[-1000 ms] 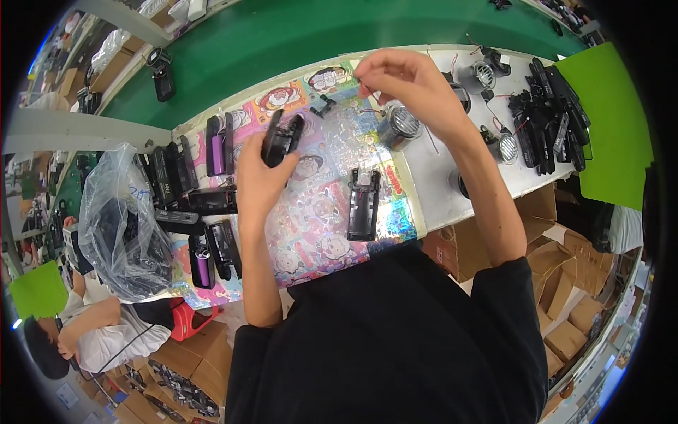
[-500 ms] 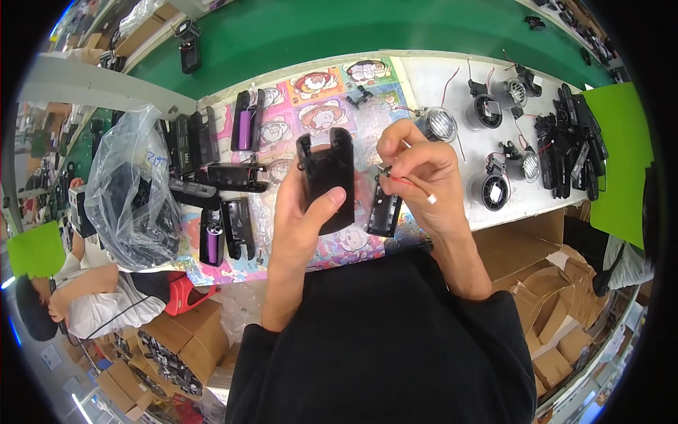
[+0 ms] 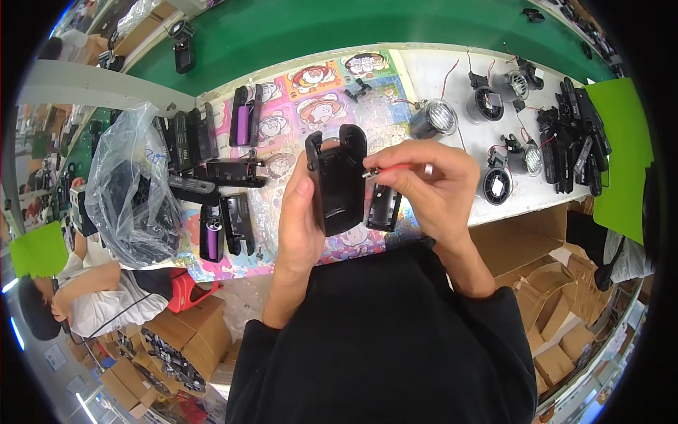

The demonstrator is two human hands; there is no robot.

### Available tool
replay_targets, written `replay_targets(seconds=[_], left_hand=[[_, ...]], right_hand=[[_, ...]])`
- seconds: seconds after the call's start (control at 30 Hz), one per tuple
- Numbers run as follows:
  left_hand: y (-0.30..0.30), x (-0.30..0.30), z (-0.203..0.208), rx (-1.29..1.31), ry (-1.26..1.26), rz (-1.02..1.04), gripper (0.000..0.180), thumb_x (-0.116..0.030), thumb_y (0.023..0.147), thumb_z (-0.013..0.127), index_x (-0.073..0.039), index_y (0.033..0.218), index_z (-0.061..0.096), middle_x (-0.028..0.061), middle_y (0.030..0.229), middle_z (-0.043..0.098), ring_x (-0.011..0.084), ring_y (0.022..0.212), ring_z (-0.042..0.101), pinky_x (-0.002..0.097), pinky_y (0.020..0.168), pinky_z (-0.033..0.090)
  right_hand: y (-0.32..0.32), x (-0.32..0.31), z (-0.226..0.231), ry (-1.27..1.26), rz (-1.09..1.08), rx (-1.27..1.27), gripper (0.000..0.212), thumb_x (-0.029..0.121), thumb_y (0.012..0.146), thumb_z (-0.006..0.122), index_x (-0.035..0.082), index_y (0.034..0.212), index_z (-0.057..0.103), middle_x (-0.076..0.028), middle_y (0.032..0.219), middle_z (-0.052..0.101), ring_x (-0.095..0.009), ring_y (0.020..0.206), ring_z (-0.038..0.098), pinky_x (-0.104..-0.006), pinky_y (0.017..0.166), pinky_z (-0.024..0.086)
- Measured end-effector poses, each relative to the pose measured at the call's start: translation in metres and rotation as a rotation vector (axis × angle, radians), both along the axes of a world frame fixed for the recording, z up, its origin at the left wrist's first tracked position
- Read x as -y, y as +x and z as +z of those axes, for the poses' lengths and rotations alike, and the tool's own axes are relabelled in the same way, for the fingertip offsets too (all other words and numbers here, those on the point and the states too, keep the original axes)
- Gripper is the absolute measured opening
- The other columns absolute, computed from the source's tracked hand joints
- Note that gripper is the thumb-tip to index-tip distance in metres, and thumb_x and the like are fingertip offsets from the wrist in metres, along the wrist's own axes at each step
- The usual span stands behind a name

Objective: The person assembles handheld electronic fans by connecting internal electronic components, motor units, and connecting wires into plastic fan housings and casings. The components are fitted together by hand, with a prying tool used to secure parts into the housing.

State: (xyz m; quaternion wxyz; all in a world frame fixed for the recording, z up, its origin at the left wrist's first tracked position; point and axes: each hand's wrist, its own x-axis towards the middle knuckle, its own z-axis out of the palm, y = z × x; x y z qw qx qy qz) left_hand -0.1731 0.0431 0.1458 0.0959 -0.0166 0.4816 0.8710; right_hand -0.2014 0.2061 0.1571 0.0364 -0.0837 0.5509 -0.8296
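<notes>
1. The left hand has its grip closed around a black plastic housing, held upright above the near edge of the counter.
2. The right hand pinches a small red-tipped part against the housing's right side.
3. A clear plastic bag lies at far left.

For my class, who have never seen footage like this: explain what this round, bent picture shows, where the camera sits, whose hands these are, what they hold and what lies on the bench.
The camera sits on the worker's head and looks down, so its wide lens bends straight edges. No machine is involved: both hands are the person's own. The left hand grips a black plastic housing, held upright. The right hand holds a small red-handled tool with its tip at the housing's edge. Below lies a cartoon-printed mat on the white bench, with more black housings, round lamp parts with wires and a clear plastic bag. A green belt runs behind.
</notes>
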Motion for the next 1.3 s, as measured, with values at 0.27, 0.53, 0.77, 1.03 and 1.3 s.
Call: replay_targets(seconds=[0.27,0.53,0.77,1.03,1.3], left_hand=[[-0.001,-0.007,0.002,-0.124,-0.130,0.051,0.050,-0.033,0.099,0.026,0.006,0.130,0.038,0.0156,0.120,0.052,0.0201,0.109,0.053,0.0323,0.095,0.040],[0.003,-0.012,0.003,-0.094,-0.184,0.082,0.051,-0.035,0.099,0.028,0.005,0.130,0.038,0.0139,0.116,0.053,0.0182,0.106,0.052,0.0297,0.093,0.040],[0.002,-0.014,0.002,-0.083,-0.257,0.097,0.051,-0.037,0.099,0.030,0.004,0.128,0.039,0.0090,0.098,0.054,0.0152,0.092,0.052,0.0278,0.085,0.041],[0.000,-0.009,0.000,-0.135,-0.355,0.084,0.047,-0.030,0.100,0.029,0.004,0.129,0.042,0.0141,0.122,0.052,0.0211,0.114,0.050,0.0336,0.099,0.037],[0.007,-0.016,-0.021,-0.077,-0.276,0.015,0.044,-0.024,0.100,0.032,0.006,0.132,0.037,0.0126,0.123,0.049,0.0173,0.117,0.044,0.0286,0.101,0.032]], right_hand=[[-0.011,0.011,0.001,0.793,-0.427,-0.902,0.027,0.005,0.051,0.073,0.015,0.076,0.070,0.007,0.080,0.063,-0.018,0.071,0.050,-0.0256,0.052,0.039],[-0.009,0.016,-0.004,0.831,-0.462,-0.862,0.024,0.009,0.053,0.076,0.015,0.075,0.070,0.006,0.078,0.058,-0.019,0.073,0.048,-0.0268,0.059,0.039],[-0.007,0.019,-0.012,0.809,-0.449,-0.762,0.031,0.002,0.052,0.077,0.015,0.079,0.071,0.004,0.076,0.055,-0.020,0.072,0.045,-0.0298,0.062,0.039],[-0.009,0.021,-0.005,0.890,-0.422,-0.790,0.030,0.002,0.053,0.075,0.012,0.081,0.070,0.003,0.081,0.059,-0.022,0.075,0.047,-0.0324,0.063,0.042],[0.004,0.011,0.003,1.067,-0.338,-0.725,0.025,0.005,0.058,0.066,0.009,0.083,0.069,0.002,0.086,0.063,-0.024,0.083,0.053,-0.0357,0.070,0.043]])
